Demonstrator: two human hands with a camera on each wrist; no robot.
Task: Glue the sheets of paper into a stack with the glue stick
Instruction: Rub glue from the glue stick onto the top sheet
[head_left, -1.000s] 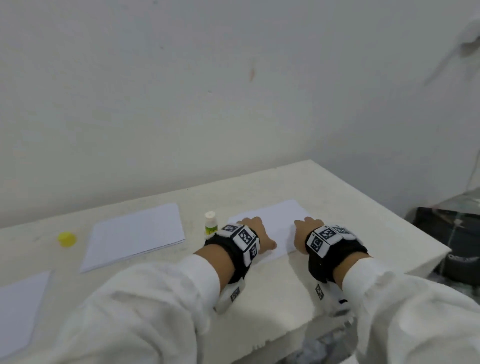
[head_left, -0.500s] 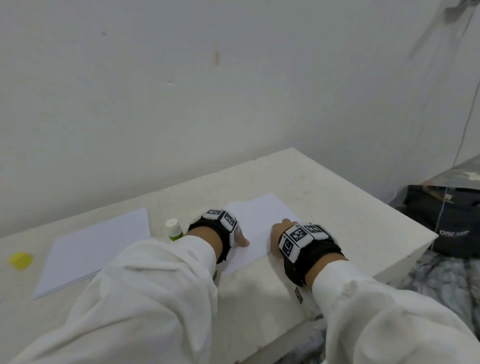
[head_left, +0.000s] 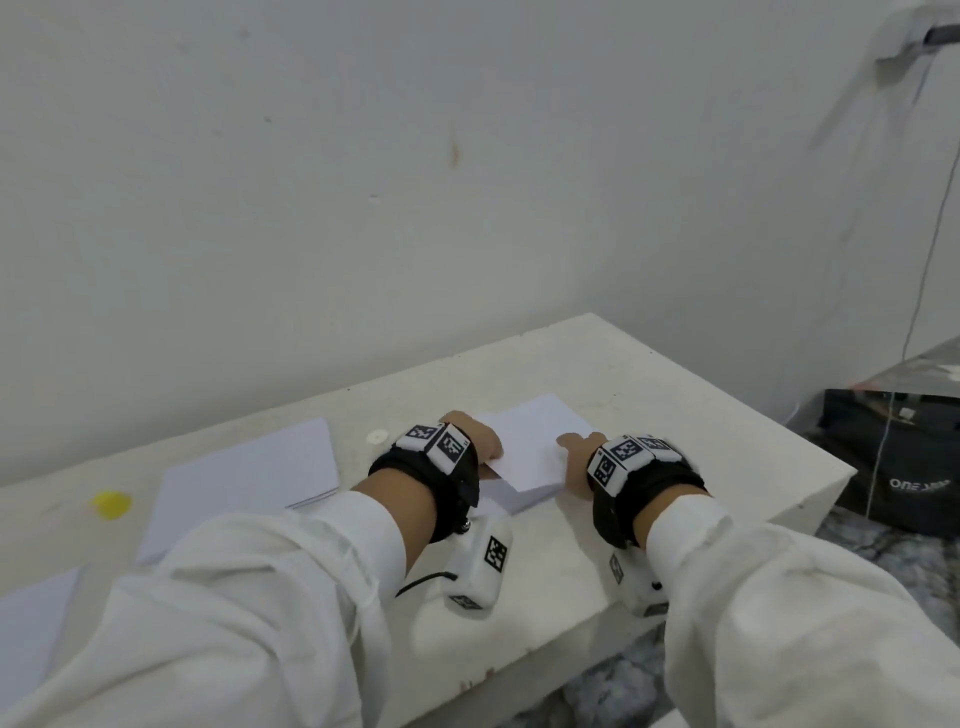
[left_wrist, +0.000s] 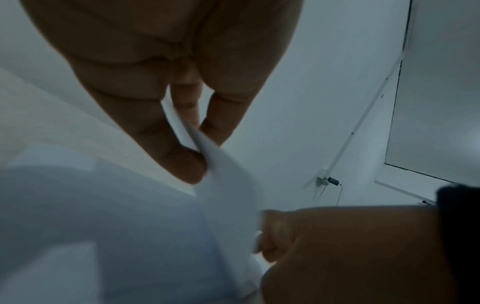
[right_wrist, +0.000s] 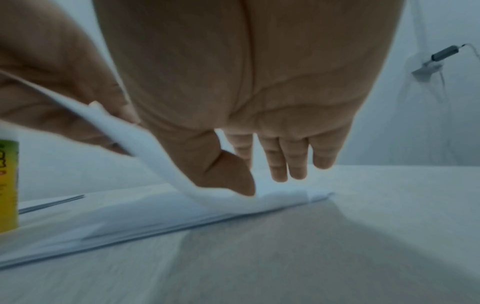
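A white paper stack (head_left: 524, 500) lies on the table (head_left: 675, 415) between my hands. My left hand (head_left: 480, 441) pinches the left edge of the top sheet (head_left: 530, 452) between thumb and fingers (left_wrist: 182, 160) and holds that edge raised. The sheet (right_wrist: 145, 144) curves up from the stack toward that hand. My right hand (head_left: 574, 454) rests on the sheet's right side, thumb (right_wrist: 241, 183) pressing it down, fingers fairly straight. The glue stick (head_left: 377, 436) stands uncapped just left of the stack, with a yellow-green label (right_wrist: 7, 185).
A second paper stack (head_left: 249, 478) lies further left. The yellow cap (head_left: 110, 504) sits beyond it, and another sheet (head_left: 31, 623) lies at the near left. The table's edge runs close on the right, with a black bag (head_left: 914, 467) on the floor.
Both hands lay flat on the stack before. Now my left hand has pinched the top sheet's left edge and lifted it. The head view has shifted to the right.
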